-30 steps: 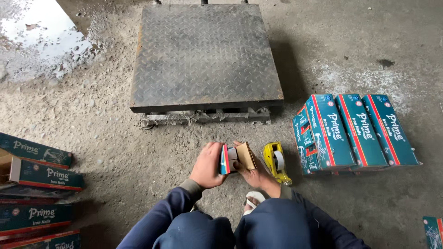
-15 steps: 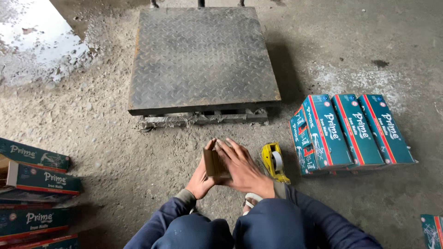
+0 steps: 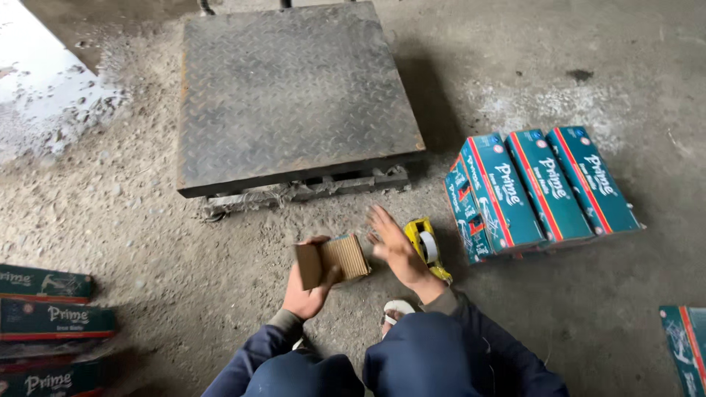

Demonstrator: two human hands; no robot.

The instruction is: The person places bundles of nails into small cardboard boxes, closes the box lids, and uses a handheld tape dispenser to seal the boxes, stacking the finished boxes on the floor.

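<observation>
My left hand (image 3: 307, 292) grips a small brown cardboard box (image 3: 331, 259) from below, its flaps partly folded. My right hand (image 3: 396, 246) hovers just to the right of the box with fingers spread and holds nothing. A yellow tape dispenser (image 3: 426, 246) lies on the floor right behind my right hand. My knees in dark blue trousers (image 3: 412, 360) fill the bottom of the view.
A grey metal checker-plate platform (image 3: 290, 92) sits ahead on the dusty concrete floor. Three teal boxes with red stripes (image 3: 540, 187) lie side by side at the right. More teal boxes (image 3: 51, 320) are stacked at the lower left, and another (image 3: 684, 345) at the lower right.
My right hand has come off the cardboard box and moved right with fingers spread. The left hand now holds the box alone, turned with its brown side up.
</observation>
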